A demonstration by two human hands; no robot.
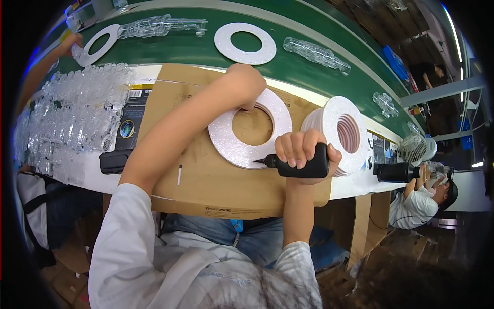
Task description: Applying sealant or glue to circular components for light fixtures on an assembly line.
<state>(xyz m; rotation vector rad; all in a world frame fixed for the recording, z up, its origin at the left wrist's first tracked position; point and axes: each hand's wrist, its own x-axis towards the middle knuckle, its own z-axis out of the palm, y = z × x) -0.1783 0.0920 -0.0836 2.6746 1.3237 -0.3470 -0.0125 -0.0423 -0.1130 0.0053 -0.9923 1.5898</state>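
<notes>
A flat white ring [226, 135] lies on the brown cardboard in front of me. My left hand [244, 82] is closed over its far rim, with fingertips curled at the edge of the hole. In my right hand [303, 149] is a black squeeze bottle [303, 164] with a narrow nozzle, gripped sideways. The nozzle's tip points left, at the near right part of the ring; I cannot tell whether it touches. Close to my right hand, a stack of similar white rings [329, 121] leans on its side.
Clear plastic pieces [77, 113] are piled at the left, near a black object [114, 161]. On the green conveyor belt [200, 51] lie a white ring [221, 40] and clear parts [316, 54]. A black bottle [396, 172] and a fan [413, 148] are at the right. Co-workers sit at both sides.
</notes>
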